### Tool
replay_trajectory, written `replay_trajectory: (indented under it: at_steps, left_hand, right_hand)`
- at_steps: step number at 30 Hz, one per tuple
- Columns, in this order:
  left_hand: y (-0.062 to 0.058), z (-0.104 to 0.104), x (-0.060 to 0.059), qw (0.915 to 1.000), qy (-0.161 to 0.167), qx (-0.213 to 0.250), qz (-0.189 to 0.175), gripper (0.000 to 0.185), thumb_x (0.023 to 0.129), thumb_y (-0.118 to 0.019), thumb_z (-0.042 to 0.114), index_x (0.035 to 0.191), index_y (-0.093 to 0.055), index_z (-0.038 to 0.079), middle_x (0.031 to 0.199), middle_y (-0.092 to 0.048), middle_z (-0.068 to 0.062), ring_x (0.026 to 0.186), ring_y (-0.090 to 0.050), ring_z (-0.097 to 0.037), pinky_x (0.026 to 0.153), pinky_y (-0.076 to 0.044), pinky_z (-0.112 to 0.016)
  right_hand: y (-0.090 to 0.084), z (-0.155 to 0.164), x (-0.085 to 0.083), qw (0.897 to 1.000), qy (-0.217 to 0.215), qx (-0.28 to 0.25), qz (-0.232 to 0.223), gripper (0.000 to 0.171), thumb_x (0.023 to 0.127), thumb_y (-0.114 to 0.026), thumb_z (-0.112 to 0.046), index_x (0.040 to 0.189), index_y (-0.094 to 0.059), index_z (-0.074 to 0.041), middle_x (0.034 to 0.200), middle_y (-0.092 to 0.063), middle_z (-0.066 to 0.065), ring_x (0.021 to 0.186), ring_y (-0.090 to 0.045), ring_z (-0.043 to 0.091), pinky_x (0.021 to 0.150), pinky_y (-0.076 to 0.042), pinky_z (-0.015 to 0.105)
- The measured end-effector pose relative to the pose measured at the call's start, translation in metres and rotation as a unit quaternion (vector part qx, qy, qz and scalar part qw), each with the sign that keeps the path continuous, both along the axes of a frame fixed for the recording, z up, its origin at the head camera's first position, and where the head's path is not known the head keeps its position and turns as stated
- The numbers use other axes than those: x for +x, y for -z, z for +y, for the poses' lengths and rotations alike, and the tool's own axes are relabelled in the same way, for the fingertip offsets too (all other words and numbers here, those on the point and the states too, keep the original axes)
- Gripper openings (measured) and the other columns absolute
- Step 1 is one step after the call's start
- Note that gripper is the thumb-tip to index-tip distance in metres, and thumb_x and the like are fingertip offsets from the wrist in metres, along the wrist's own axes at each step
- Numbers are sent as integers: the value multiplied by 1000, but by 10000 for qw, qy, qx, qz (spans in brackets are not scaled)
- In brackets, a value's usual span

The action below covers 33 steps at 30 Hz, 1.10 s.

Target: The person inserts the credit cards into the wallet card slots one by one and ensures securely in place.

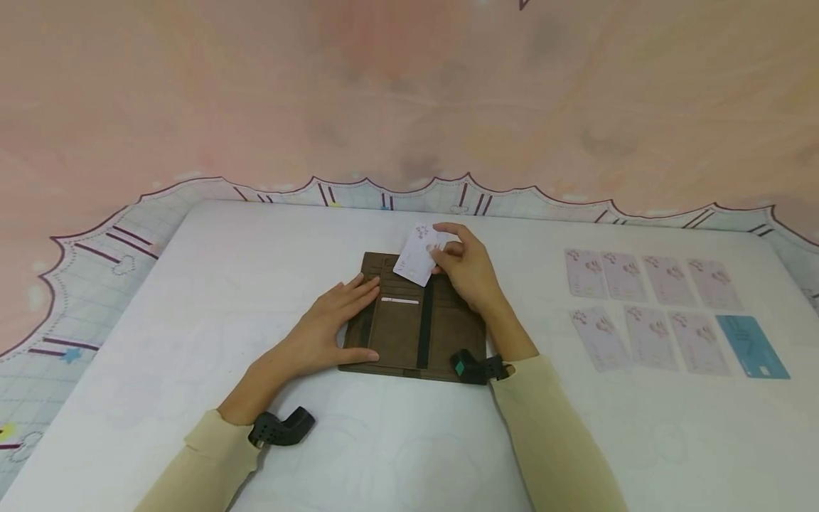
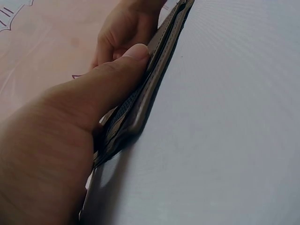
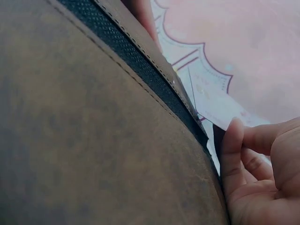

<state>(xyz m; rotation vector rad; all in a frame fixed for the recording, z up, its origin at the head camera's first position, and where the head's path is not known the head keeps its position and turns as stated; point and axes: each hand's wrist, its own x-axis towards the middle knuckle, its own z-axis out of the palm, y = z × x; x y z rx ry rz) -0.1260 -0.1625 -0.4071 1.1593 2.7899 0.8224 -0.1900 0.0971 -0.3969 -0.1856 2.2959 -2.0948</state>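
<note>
A brown wallet [image 1: 457,338] lies opened flat on the white table, with card slots in its upper part and dark strips between the panels. My left hand [image 1: 333,323] rests on the wallet's left side, fingers extended and thumb [image 2: 136,52] over the lower edge. Between thumb and fingers my right hand [image 1: 470,267] pinches a white card [image 1: 414,256] with a pinkish print, tilted over the wallet's upper slots. In the right wrist view the card [image 3: 215,103] stands beyond the wallet's edge. The white edge of another card [image 1: 399,301] shows in a slot lower down.
To the right, several pale printed cards [image 1: 623,276] lie in two rows on the white table [image 1: 640,441]. A blue card [image 1: 753,347] ends the nearer row. Behind the table hangs a pinkish cloth [image 1: 384,107] with a scalloped border. Each wrist wears a black camera [image 1: 281,427].
</note>
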Motion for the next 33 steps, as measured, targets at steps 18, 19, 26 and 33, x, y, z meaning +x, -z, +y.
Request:
replay_trajectory:
  at_steps: [18,19,26,33]
  left_hand:
    - [-1,1,-1,9999,-32,-62,-72,94,76,-79,43,147,-34,0,154,-28,-9,144,-14,-29,116,-10,-46]
    - [-1,1,-1,9999,-34,-57,-83,94,76,-79,43,147,-34,0,155,-28,-9,144,-14,-29,116,-10,-46]
    - [0,0,-2,9999,-41,-57,-94,94,76,-78,43,147,-34,1,155,-28,-8,144,-14,-28,116,-9,-44]
    - [0,-1,0,10000,-34,-31,-72,96,74,-80,43,147,-34,0,154,-28,-9,144,-14,-28,116,-9,-44]
  right_hand:
    - [3,2,1,9985,-250,445,205,40,89,-67,-6,128,-58,-12,82,-65,12,71,-64,20,72,-55,28]
    - [4,3,0,9983,-257,476,218,40,89,-67,-6,128,-59,-12,82,-65,12,71,-64,20,72,-55,28]
    - [3,1,1,9945,-318,950,313,39,92,-64,-8,131,-58,-14,89,-65,13,74,-63,22,69,-52,27]
    - [4,-1,1,9978,-10,626,237,41,92,-64,-10,132,-57,-14,87,-65,16,72,-62,25,68,-53,30]
